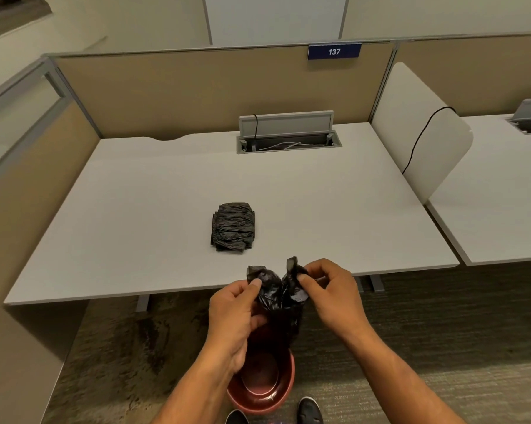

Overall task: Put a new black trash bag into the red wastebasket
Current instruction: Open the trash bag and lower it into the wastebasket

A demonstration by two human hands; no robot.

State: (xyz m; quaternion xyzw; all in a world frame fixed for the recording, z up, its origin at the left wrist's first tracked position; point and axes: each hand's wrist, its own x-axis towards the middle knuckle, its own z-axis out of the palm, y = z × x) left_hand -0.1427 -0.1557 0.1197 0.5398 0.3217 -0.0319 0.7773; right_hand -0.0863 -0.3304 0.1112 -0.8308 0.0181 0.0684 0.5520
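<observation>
A: Head view, item one: bag (278, 296), black, crumpled, held above the bin (262, 390). Location?

B: Centre frame, low. Bin sits on the carpet (410, 347) at 6 o'clock from the hands, straight below, between the forearms and just ahead of the shoes (310, 410). Its inside looks bare.

A: Item two: left hand (235, 316).

B: Closed in a pinch on the bag's left top corner, thumb on the film. Remaining fingers curl under the bunch.

A: Item three: right hand (326, 290).

B: Pinched likewise on the right top corner. Both hands sit close together, so the mouth is hardly parted, as far as I can judge.

A: Axis of the bag?

B: Roughly vertical; the loose tail hangs from the hands toward the bin's mouth and seems to dip to its rim. Whether it touches the rim, cannot tell.

A: Nearer hand to the bin?

B: Left, slightly lower in frame. Both are nearly level.

A: Other stock?

B: Folded stack of spare bags (233, 230) on the desk (135, 209) at 11 o'clock from the hands, well apart.
</observation>
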